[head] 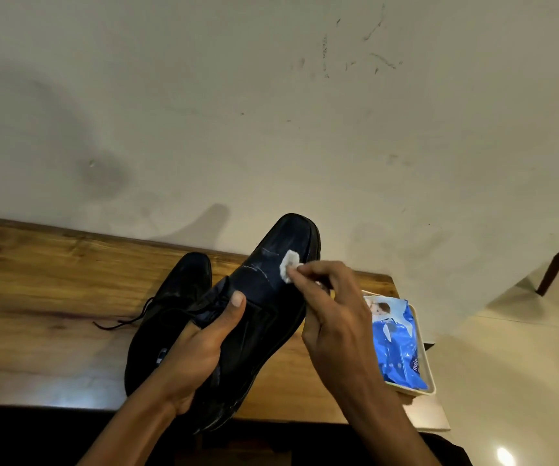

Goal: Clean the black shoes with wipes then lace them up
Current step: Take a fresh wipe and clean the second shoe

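Observation:
My left hand [200, 344] grips a black shoe [271, 264] from its left side, thumb laid over the tongue, and holds it lifted above the table with the toe pointing away. My right hand [325, 304] pinches a small white wipe [288, 265] and presses it on the shoe's toe cap, where pale streaks show. A second black shoe [177, 290] lies on the wooden table [36, 297] just left of the held one, its loose black lace [120, 322] trailing to the left.
A blue pack of wipes [397, 344] lies in a white tray [431, 375] at the table's right end. A pale wall stands right behind the table. The floor drops away to the right.

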